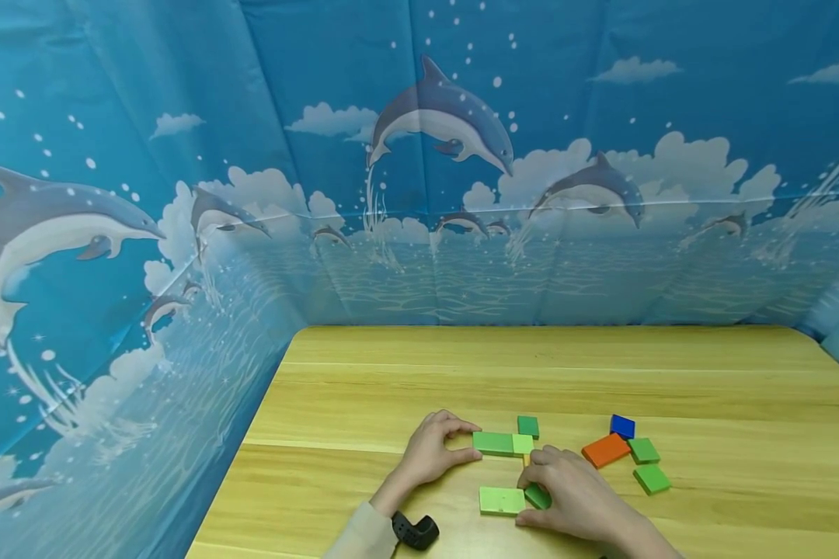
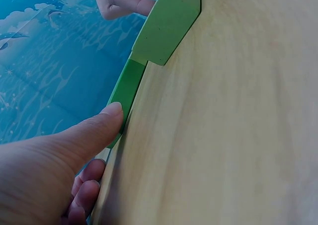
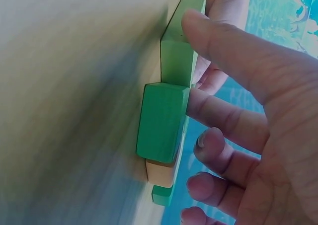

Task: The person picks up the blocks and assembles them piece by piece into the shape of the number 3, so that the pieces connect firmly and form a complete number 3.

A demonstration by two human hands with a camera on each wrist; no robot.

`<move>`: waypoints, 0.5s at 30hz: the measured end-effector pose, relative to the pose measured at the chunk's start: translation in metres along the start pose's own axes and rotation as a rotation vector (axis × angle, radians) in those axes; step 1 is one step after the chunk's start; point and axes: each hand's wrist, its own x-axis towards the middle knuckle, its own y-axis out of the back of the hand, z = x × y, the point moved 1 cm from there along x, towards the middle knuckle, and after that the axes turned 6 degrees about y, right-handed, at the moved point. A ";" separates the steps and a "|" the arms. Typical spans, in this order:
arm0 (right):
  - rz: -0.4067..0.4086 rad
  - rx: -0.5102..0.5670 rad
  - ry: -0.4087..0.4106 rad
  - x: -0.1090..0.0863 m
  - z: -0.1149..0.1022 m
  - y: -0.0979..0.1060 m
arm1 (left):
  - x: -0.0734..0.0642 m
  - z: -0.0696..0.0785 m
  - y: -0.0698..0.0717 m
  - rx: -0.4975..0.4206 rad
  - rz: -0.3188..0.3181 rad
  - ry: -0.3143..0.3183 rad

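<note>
My left hand [image 1: 429,448] pinches the left end of a long green block [image 1: 492,443], thumb on its near side and index finger on its far side. A light green square block [image 1: 523,444] adjoins its right end. Nearer me, my right hand [image 1: 569,491] grips the right end of a light green rectangular block [image 1: 501,501] between thumb and index finger. Against that end stands a dark green block [image 3: 162,121], partly under the right hand in the head view. An orange-yellow block [image 3: 161,173] shows beyond it, mostly hidden by the hand in the head view.
A small green block [image 1: 527,425] lies just behind the light green square. To the right are an orange-red block [image 1: 605,450], a blue block [image 1: 622,426] and two green squares [image 1: 644,451]. A dolphin-print curtain [image 1: 419,272] borders the wooden table [image 1: 335,388].
</note>
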 end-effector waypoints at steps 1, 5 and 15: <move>-0.001 -0.001 -0.001 0.000 0.000 0.000 | 0.000 0.000 0.000 0.001 0.001 0.000; 0.015 0.004 -0.010 -0.001 0.000 0.003 | 0.001 -0.002 0.000 0.007 -0.003 0.008; 0.181 0.019 -0.074 -0.027 0.009 0.019 | 0.000 -0.002 0.000 -0.001 -0.013 0.013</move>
